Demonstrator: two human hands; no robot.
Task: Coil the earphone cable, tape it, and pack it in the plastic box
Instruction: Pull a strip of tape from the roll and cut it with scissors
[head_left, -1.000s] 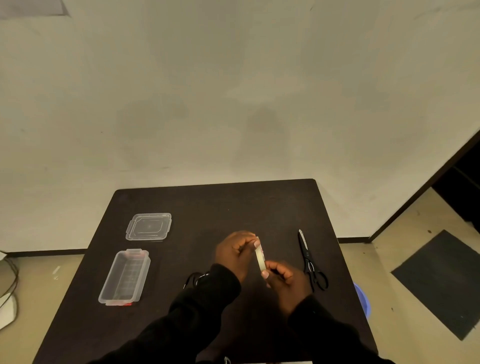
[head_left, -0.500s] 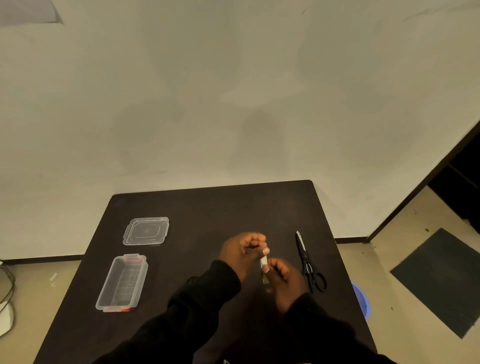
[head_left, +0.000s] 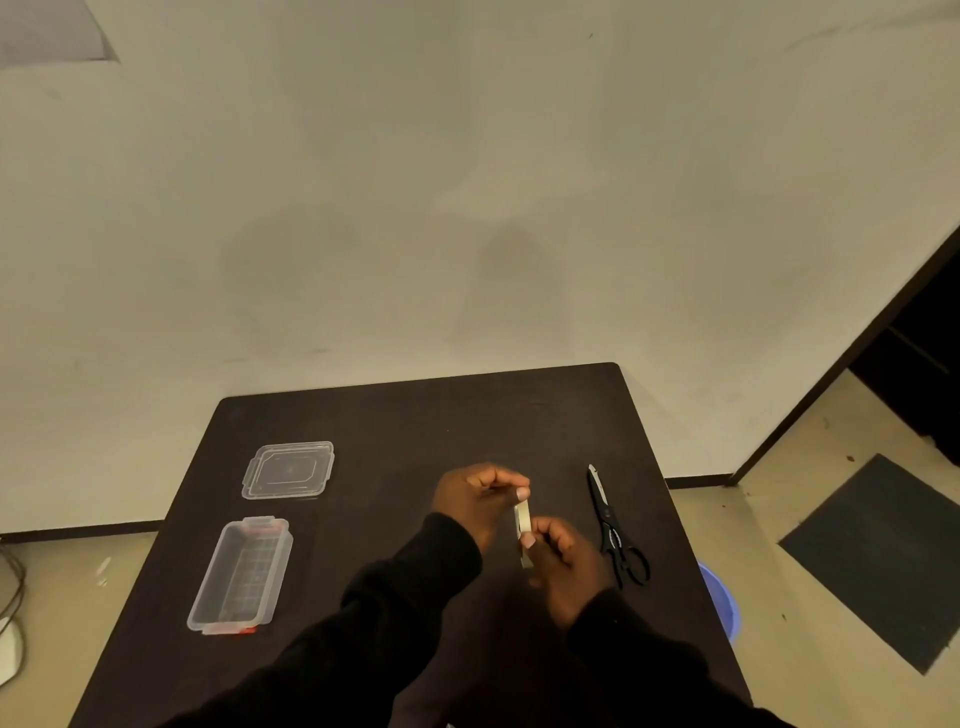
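Note:
Both hands meet over the middle of the dark table (head_left: 395, 421). My left hand (head_left: 470, 501) pinches the top of a pale tape roll (head_left: 522, 518), seen edge-on. My right hand (head_left: 563, 564) grips the roll's lower end. The clear plastic box (head_left: 240, 574) lies open at the left, with red clips at its ends. Its clear lid (head_left: 288, 470) lies flat just beyond it. The earphone cable is hidden behind my left sleeve.
Black scissors (head_left: 613, 525) lie on the table to the right of my hands, blades pointing away. A blue bucket (head_left: 719, 597) stands on the floor past the table's right edge. A dark mat (head_left: 878, 551) lies on the floor at the right.
The two hands have stayed together on the tape roll, turning it slightly. The cable loop seen one second ago by my left sleeve is now hidden. The view shifted a little.

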